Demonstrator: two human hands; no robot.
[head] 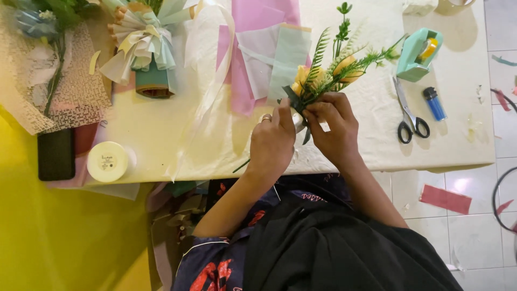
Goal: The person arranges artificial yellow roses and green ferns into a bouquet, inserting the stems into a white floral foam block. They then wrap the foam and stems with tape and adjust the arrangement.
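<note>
Both hands meet over the near edge of the cream-covered table [161, 134]: the left hand [272, 141] and the right hand [333, 126] are each closed around the stems of a small bunch of yellow flowers and green fern sprigs [328, 70], held just above the tabletop. Black-handled scissors [407, 114], a blue lighter [434, 103] and a mint-green tape dispenser [419, 54] lie just to the right.

Low table [458, 145] with cream cover, lit from above. White tile floor [474, 231] on the right (paper scraps scattered on it). Yellow surface [54, 237] on the left, floor or mat, cannot tell.
</note>
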